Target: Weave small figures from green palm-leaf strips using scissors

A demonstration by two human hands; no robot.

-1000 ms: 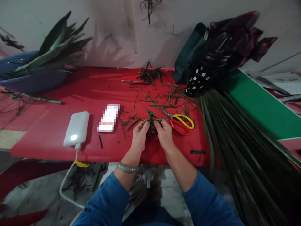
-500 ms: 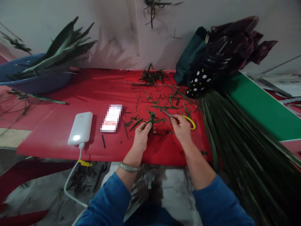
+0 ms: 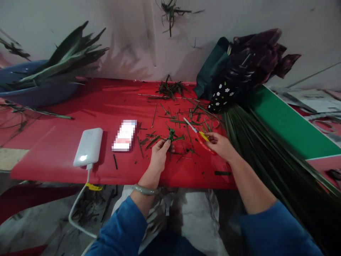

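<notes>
My left hand (image 3: 160,153) pinches a small woven figure of green leaf strips (image 3: 171,134), held just above the red tabletop (image 3: 106,99). Loose strip ends stick out from its sides. To its right, my right hand (image 3: 218,144) has its fingers closed on a pair of scissors (image 3: 199,133) with red and yellow handles. The blades point up and left, away from the woven figure. Cut leaf scraps (image 3: 191,113) lie scattered around and beyond both hands.
A power bank (image 3: 88,146) with a white cable and a lit phone (image 3: 124,136) lie left. A blue basin (image 3: 39,94) holds long leaves. Long green leaves (image 3: 255,142) fan down at right beside a dark bag (image 3: 239,67). A leaf pile (image 3: 170,89) sits near the wall.
My right hand has moved right and a little down with the scissors, away from the woven figure. The scissors have turned so both handles show. My left hand keeps its pinch.
</notes>
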